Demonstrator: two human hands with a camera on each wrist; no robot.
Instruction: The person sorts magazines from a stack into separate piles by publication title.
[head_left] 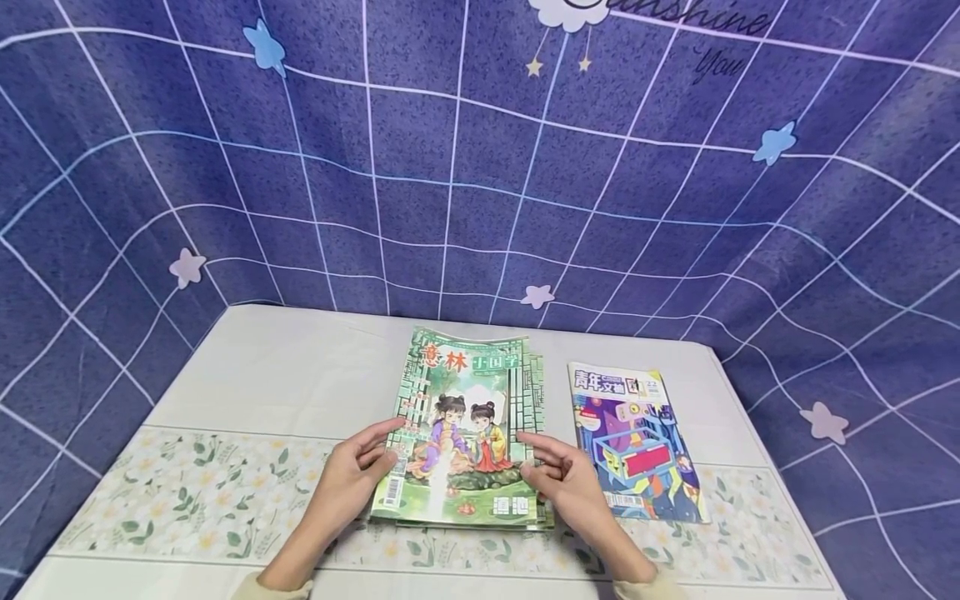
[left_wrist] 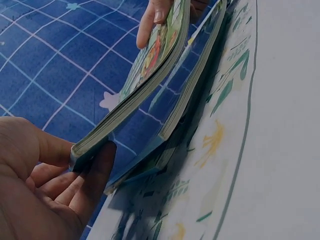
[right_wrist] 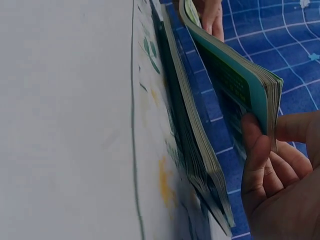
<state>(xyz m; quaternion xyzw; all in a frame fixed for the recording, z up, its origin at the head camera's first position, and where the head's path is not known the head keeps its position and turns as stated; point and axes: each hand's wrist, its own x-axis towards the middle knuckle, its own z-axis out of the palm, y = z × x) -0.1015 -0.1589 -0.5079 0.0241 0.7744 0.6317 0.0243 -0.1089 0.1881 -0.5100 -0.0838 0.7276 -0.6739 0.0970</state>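
A green magazine [head_left: 472,492] with two cartoon children on its cover is raised level between both hands. My left hand [head_left: 347,477] pinches its left edge, with thumb above and fingers below. At the opposite edge my right hand [head_left: 567,482] pinches it likewise. The left wrist view shows a gap between the held magazine [left_wrist: 127,107] and other magazines [left_wrist: 192,95] stacked beneath it. In the right wrist view the lower magazines [right_wrist: 192,127] lie on the table, their page edges showing. Their covers are mostly hidden from the head view.
Right of my right hand, a second magazine [head_left: 637,450] with a purple and blue cover lies flat. The white table [head_left: 262,358] has a floral band [head_left: 210,492] across it. A blue gridded cloth [head_left: 420,167] with stars hangs behind and at both sides.
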